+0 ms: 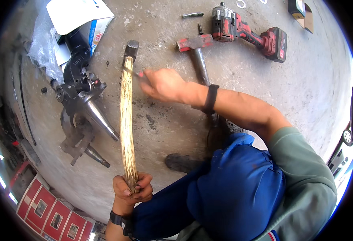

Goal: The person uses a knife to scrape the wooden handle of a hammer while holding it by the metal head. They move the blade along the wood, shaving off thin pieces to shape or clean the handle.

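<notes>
My left hand (pixel 133 188) is closed round the lower end of a long pale wooden handle (pixel 126 120) that carries a dark steel hammer head (pixel 132 47) at its far end. My right hand (pixel 162 84) is closed on a thin dark tool (pixel 134 73), blurred and partly hidden, whose end meets or overlaps the handle just below the head; whether they touch I cannot tell. A red-headed hammer (pixel 200 60) lies on the floor beyond my right hand. To the left of the handle rest dark steel knuckle parts with tapered spindles (pixel 96 112).
Concrete floor (pixel 305 80) holds a red cordless impact wrench (pixel 271 44), small bolts (pixel 192 15), an open white box (pixel 80 14) with plastic wrap (pixel 44 48), and a small box (pixel 303 18). Red panels (pixel 35 209) stand at lower left, vehicles (pixel 343 148) at right. My boot (pixel 182 162) is below.
</notes>
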Demonstrator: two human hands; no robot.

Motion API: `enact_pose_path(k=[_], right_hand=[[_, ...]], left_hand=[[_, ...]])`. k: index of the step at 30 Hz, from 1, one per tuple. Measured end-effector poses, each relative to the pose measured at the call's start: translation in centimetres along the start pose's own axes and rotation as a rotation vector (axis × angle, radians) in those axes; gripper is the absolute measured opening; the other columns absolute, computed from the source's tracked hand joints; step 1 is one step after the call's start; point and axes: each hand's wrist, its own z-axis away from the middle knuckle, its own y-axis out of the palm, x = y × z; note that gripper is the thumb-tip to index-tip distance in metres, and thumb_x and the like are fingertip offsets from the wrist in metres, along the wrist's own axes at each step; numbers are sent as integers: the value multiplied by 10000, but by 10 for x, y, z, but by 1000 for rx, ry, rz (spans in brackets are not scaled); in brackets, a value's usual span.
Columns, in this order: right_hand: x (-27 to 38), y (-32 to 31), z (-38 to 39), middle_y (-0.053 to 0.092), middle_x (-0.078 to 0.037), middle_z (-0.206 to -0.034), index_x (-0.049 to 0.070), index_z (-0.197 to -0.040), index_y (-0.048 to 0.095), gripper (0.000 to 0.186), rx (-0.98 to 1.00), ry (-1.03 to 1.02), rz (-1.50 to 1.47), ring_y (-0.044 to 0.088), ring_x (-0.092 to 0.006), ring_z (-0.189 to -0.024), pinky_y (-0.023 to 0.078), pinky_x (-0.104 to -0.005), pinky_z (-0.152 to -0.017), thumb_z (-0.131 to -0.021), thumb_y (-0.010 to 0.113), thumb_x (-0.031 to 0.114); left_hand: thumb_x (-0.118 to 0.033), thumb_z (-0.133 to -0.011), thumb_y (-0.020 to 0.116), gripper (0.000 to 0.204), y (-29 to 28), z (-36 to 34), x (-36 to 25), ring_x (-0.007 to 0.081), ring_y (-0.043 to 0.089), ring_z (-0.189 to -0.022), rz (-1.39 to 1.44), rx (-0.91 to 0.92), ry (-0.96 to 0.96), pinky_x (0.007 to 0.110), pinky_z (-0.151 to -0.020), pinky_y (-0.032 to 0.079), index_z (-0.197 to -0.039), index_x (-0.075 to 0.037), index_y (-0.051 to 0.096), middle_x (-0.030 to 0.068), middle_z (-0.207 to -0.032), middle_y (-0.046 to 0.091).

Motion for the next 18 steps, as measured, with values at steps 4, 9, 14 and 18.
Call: enact_pose_path(k=[4, 9, 14, 18], right_hand=[[27, -2, 39, 639, -151, -646, 85, -969, 577, 240, 177, -223, -77, 640, -378, -556, 531, -498, -509, -975, 577, 325], [17, 1, 10, 667, -195, -711, 50, -990, 601, 322, 161, 35, -139, 677, -421, -696, 555, -529, -659, -964, 551, 367], [34, 4, 26, 664, -206, -712, 48, -1010, 586, 330, 278, -68, -120, 681, -416, -712, 557, -527, -713, -977, 538, 373], [33, 7, 36, 662, -214, -721, 37, -999, 599, 356, 259, -26, -138, 675, -429, -719, 557, -528, -720, -981, 534, 387]], left_hand=[[-205, -586, 713, 347, -2, 1, 3, 138, 344, -423, 18, 25, 31, 301, -442, 237, -768, -109, 435, 55, -568, 475], [-203, -604, 722, 345, 3, -2, 0, 133, 346, -410, -45, -6, 16, 297, -428, 240, -767, -121, 430, 40, -560, 466], [-202, -588, 711, 348, 0, 3, 6, 130, 343, -406, 22, 44, 63, 293, -417, 228, -770, -118, 427, 40, -557, 455], [-195, -566, 696, 347, 5, -5, 3, 131, 338, -410, -36, -44, 36, 294, -423, 227, -770, -111, 429, 51, -559, 463]])
